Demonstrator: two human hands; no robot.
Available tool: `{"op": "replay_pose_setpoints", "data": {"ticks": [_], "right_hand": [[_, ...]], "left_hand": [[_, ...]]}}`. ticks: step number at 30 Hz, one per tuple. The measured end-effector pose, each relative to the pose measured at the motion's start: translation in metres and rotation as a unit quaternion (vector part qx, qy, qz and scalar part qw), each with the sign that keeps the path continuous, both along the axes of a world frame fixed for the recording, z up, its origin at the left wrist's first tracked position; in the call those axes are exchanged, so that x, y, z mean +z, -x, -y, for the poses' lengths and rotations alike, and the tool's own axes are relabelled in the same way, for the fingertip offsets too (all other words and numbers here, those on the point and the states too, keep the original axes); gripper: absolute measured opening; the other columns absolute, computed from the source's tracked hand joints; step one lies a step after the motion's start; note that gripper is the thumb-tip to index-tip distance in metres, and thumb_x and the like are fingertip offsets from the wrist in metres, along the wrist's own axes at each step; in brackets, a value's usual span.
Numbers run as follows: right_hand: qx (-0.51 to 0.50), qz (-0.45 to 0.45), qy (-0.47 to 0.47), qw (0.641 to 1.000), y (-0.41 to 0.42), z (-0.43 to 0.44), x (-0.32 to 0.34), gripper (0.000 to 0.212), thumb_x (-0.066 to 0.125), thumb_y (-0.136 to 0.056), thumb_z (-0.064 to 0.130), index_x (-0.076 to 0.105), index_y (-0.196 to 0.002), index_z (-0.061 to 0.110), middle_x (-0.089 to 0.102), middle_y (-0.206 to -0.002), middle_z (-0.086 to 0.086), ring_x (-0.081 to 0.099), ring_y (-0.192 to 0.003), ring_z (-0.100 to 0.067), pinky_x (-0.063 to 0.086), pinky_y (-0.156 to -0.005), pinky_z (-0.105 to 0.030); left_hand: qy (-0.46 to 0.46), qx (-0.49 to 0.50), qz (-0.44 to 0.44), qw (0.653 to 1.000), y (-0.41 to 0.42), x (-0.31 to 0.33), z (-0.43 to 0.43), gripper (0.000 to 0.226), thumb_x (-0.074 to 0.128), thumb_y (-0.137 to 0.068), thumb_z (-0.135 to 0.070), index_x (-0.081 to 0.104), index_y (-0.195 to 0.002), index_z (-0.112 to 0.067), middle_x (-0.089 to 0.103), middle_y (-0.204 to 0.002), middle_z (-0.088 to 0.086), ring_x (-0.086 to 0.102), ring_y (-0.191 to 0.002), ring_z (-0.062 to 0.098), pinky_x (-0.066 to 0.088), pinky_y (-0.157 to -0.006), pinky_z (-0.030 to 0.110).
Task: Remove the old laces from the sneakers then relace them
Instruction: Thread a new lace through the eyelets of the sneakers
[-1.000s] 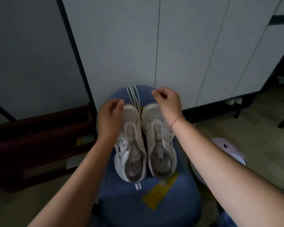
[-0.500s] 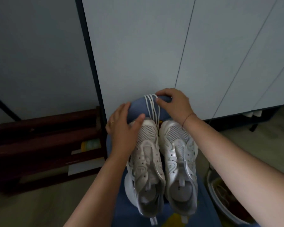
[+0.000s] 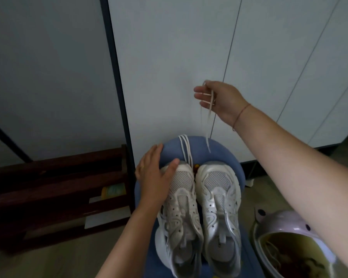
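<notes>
Sneakers (image 3: 219, 207) sit seemingly unlaced on the blue stool (image 3: 219, 151); left hand (image 3: 155, 175) rests flat on one toe, right hand (image 3: 221, 101) pinches a dangling lace (image 3: 208, 125) aloft, so relacing likely starts by finding its tip.

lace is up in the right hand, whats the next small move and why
Probably lower the right hand and bring a tip of the lace to the front eyelets of the sneaker under the left hand. Those eyelets look bare, the lace hangs free above the stool, and the left hand rests on that sneaker's toe, placed to steady it.
</notes>
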State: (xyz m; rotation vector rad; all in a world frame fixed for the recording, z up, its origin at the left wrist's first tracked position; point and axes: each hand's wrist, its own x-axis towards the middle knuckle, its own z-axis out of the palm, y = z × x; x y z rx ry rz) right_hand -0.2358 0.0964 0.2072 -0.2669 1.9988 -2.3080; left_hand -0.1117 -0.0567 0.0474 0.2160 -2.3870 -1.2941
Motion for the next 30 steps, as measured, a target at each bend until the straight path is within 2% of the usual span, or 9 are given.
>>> {"op": "replay_pose_setpoints", "data": {"ticks": [3,6,11,14,18,23,26,28,30], "right_hand": [[0.016,-0.057,-0.078,0.995,-0.002,0.001,0.033,0.024,0.043,-0.097,0.017,0.055,-0.076,0.018,0.067,-0.095,-0.002,0.064,-0.085,-0.013,0.048,-0.071,-0.023],[0.016,-0.12,-0.158,0.98,-0.005,-0.003,0.055,0.028,0.041,-0.098,0.023,0.055,-0.075,0.022,0.066,-0.097,0.001,0.063,-0.087,-0.01,0.045,-0.076,-0.025],[0.012,-0.222,-0.203,0.954,-0.024,-0.011,0.09,0.032,0.037,-0.102,0.028,0.055,-0.075,0.025,0.06,-0.104,0.005,0.054,-0.095,-0.004,0.036,-0.086,-0.025],[0.012,-0.253,-0.184,0.95,-0.039,-0.018,0.113,0.034,0.036,-0.103,0.027,0.054,-0.073,0.024,0.061,-0.11,0.006,0.055,-0.099,0.002,0.034,-0.091,-0.02],[0.016,-0.274,-0.124,0.953,-0.056,-0.034,0.144,0.034,0.035,-0.103,0.028,0.053,-0.073,0.025,0.064,-0.107,0.01,0.056,-0.099,0.002,0.034,-0.091,-0.029],[0.028,-0.286,-0.034,0.957,-0.072,-0.056,0.173,0.033,0.036,-0.101,0.027,0.051,-0.071,0.024,0.066,-0.105,0.008,0.057,-0.098,-0.005,0.036,-0.082,-0.03],[0.03,-0.282,0.009,0.959,-0.079,-0.074,0.18,0.032,0.035,-0.101,0.027,0.051,-0.073,0.023,0.068,-0.103,0.007,0.06,-0.096,-0.007,0.039,-0.081,-0.029],[0.033,-0.263,0.03,0.964,-0.081,-0.084,0.174,0.031,0.035,-0.101,0.027,0.051,-0.075,0.02,0.07,-0.098,0.003,0.063,-0.092,-0.01,0.044,-0.079,-0.029],[0.043,-0.215,0.05,0.974,-0.082,-0.09,0.157,0.032,0.035,-0.102,0.023,0.052,-0.077,0.015,0.069,-0.088,-0.003,0.066,-0.079,-0.015,0.05,-0.075,-0.029]], "left_hand": [[-0.058,-0.01,0.014,0.998,0.003,0.006,0.007,0.057,0.057,-0.094,-0.047,0.044,-0.145,-0.026,0.042,-0.151,-0.002,0.034,-0.14,0.017,0.02,-0.12,0.042],[-0.157,-0.039,0.024,0.986,0.004,0.018,0.015,0.051,0.053,-0.098,-0.042,0.047,-0.143,-0.021,0.046,-0.148,0.0,0.042,-0.134,0.012,0.032,-0.108,0.026],[-0.188,-0.101,0.008,0.977,0.033,0.072,0.008,0.049,0.051,-0.1,-0.035,0.045,-0.145,-0.017,0.045,-0.149,-0.002,0.04,-0.137,0.012,0.029,-0.106,0.019],[-0.157,-0.171,0.037,0.972,0.058,0.108,-0.013,0.056,0.052,-0.099,-0.041,0.039,-0.149,-0.02,0.041,-0.151,-0.003,0.037,-0.139,0.013,0.025,-0.103,0.018],[-0.073,-0.246,0.11,0.96,0.082,0.129,-0.042,0.07,0.06,-0.094,-0.044,0.031,-0.153,-0.019,0.042,-0.15,-0.001,0.038,-0.139,0.014,0.028,-0.104,0.022],[0.002,-0.287,0.118,0.951,0.094,0.129,-0.058,0.041,0.066,-0.093,-0.028,0.061,-0.13,-0.012,0.06,-0.133,0.006,0.054,-0.124,0.017,0.038,-0.1,0.022],[-0.014,-0.273,0.081,0.958,0.093,0.135,-0.059,0.029,0.051,-0.102,-0.023,0.07,-0.113,-0.003,0.068,-0.121,0.011,0.061,-0.112,0.019,0.043,-0.098,0.019],[-0.05,-0.26,0.058,0.963,0.091,0.148,-0.059,0.035,0.044,-0.105,-0.022,0.068,-0.113,0.002,0.07,-0.113,0.016,0.066,-0.096,0.017,0.049,-0.081,0.009],[-0.071,-0.252,0.039,0.964,0.093,0.166,-0.058,0.034,0.043,-0.105,-0.024,0.068,-0.111,-0.001,0.071,-0.109,0.015,0.066,-0.084,0.013,0.048,-0.072,0.012]]}}
